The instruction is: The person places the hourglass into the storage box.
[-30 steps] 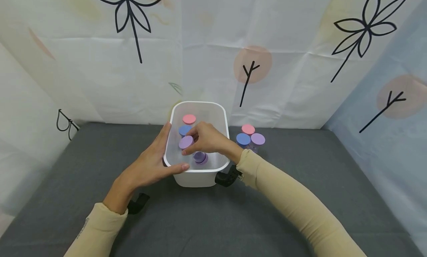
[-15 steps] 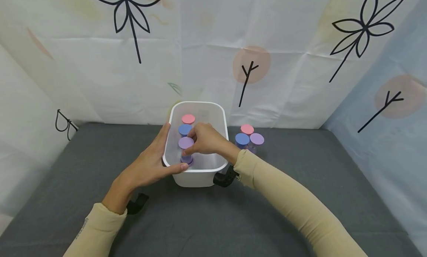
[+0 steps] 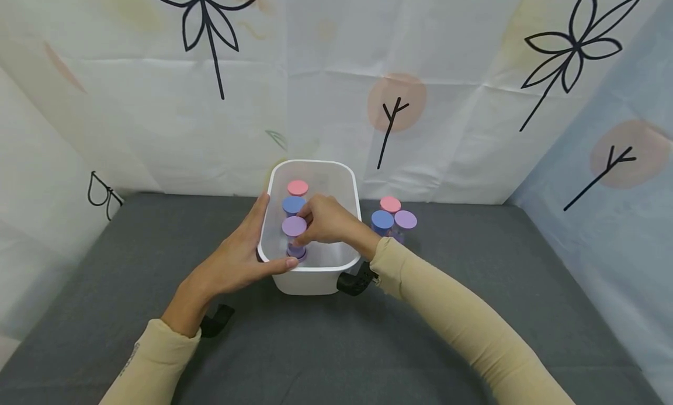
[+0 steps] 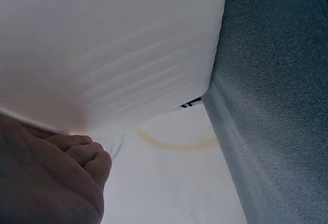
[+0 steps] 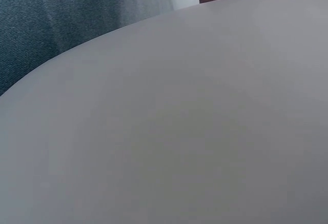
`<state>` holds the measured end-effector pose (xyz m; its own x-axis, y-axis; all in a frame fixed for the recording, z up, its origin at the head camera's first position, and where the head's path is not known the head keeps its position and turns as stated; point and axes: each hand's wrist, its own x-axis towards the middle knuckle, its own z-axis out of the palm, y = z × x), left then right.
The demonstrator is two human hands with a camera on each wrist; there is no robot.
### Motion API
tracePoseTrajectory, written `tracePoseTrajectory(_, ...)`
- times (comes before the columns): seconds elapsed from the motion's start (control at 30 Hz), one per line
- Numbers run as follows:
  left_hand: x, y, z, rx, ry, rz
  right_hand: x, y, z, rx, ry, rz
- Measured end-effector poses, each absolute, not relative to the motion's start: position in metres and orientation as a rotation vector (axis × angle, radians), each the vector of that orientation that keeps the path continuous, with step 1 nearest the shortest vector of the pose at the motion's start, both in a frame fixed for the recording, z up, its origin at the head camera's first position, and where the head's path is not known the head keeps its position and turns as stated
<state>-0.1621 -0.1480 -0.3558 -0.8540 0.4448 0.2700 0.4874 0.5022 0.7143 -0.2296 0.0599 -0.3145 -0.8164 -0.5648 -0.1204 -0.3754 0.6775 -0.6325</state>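
Note:
In the head view, a white plastic bin (image 3: 307, 281) holds a row of small bottles. A pink-capped bottle (image 3: 297, 187) is farthest back, then a blue-capped bottle (image 3: 292, 205), then a purple-capped bottle (image 3: 294, 225) nearest the front. My right hand (image 3: 330, 219) reaches into the bin from the right and pinches the purple-capped bottle, which looks upright; its far side is hidden. My left hand (image 3: 236, 263) grips the bin's front left corner, thumb along the front rim and fingers on the left wall. The left wrist view shows that hand's fingers (image 4: 82, 149) against the bin's outer wall.
Three more bottles stand close together on the grey cloth right of the bin: a pink-capped one (image 3: 390, 204), a blue-capped one (image 3: 382, 220) and a purple-capped one (image 3: 405, 219). A patterned white curtain (image 3: 326, 89) hangs behind. The bin's wall fills most of the right wrist view.
The purple-capped bottle's base has swung left, bringing the bottle from tilted to upright in my right hand. My left hand and the bin have stayed in place.

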Motion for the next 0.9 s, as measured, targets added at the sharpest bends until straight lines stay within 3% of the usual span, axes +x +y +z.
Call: tracePoseTrajectory(0.9, -0.161, -0.148, -0.355, -0.818, -2.669, -1.277, -0.219, 0.064, -0.308, -0.689, 2.706, -0.853)
